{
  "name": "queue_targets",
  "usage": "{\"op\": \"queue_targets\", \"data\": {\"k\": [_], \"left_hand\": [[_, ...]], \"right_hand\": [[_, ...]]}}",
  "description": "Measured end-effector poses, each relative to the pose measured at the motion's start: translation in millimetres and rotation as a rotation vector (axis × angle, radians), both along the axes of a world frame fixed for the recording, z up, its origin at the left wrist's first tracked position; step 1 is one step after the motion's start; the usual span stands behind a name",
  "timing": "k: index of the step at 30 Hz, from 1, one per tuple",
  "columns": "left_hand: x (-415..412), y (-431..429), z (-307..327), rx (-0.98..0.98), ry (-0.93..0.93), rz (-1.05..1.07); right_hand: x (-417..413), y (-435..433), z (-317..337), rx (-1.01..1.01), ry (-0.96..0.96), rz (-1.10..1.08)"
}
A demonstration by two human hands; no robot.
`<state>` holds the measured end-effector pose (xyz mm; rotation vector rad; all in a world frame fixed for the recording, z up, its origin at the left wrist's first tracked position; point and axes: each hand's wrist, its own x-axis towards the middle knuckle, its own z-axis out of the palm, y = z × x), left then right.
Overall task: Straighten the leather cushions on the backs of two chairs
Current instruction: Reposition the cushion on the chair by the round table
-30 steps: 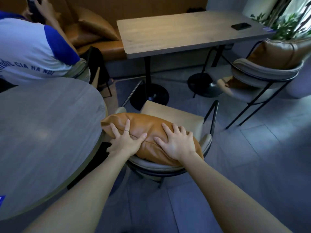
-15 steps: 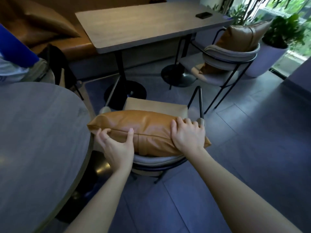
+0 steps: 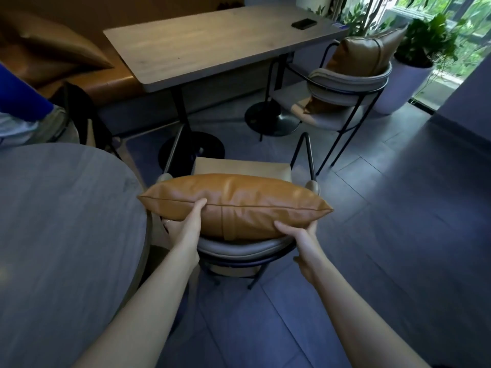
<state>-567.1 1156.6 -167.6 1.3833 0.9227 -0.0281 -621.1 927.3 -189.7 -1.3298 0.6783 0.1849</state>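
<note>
The tan leather cushion (image 3: pixel 233 205) is gripped underneath by the left hand (image 3: pixel 186 224) and right hand (image 3: pixel 297 232), and should be settled level against the chair backrest (image 3: pixel 239 248)

Both forearms are bare with no sleeves in view; the left hand (image 3: pixel 183 224) wears a thin finger ring.

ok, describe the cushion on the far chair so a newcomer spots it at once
Start at the rectangular table with the phone on it. Just right of it, by the potted plant, stands a black-framed chair. The cushion leans tilted on its backrest, untouched, unlike the lighter tan one held in both hands.
</note>
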Motion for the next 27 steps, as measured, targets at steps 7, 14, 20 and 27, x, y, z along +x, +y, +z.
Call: {"op": "queue_targets", "data": {"k": [7,14,20,27], "left_hand": [[8.3,11.3,-2.8,-0.083,-0.044,-0.103],[13.9,7.4,-11.2,-0.139,-0.068,-0.061],[34.0,-7.9,-18.6,-0.115,-0.080,0.001],[65.2,-30.7,-21.7,-0.090,-0.068,0.098]], "right_hand": [[6.6,15.1,-19.8,0.014,0.281,-0.112],[22.1,12.1,-29.1,-0.060,0.309,-0.033],[58.3,-11.2,-35.1,-0.097,0.296,0.047],[112.7,-33.0,-43.0,-0.127,0.298,0.138]]}}
